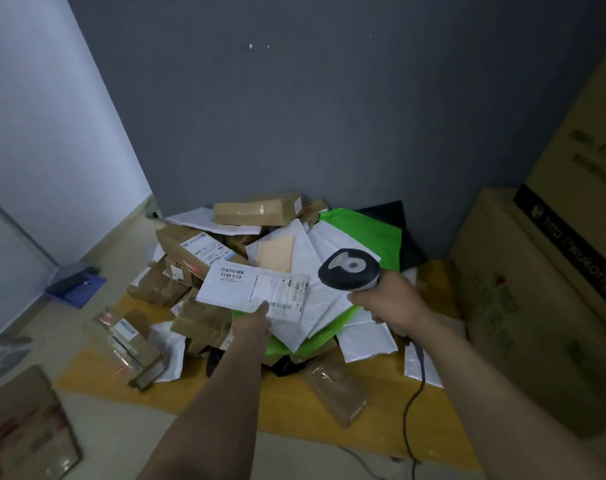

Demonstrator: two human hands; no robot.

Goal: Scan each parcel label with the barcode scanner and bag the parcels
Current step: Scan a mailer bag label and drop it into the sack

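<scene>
My left hand pinches the near edge of a white flat parcel and holds it up over the pile, its printed label facing up. My right hand grips the handle of a dark and grey barcode scanner. The scanner's head sits just right of the label, close beside it. Its black cable hangs down from my right wrist to the floor. Under both hands lies a heap of parcels: brown taped boxes, white padded mailers and a green bag.
The heap rests on a yellow board in a corner of grey wall. Large cardboard boxes stand close on the right. A blue tray lies on the floor at left, and another carton at the bottom left.
</scene>
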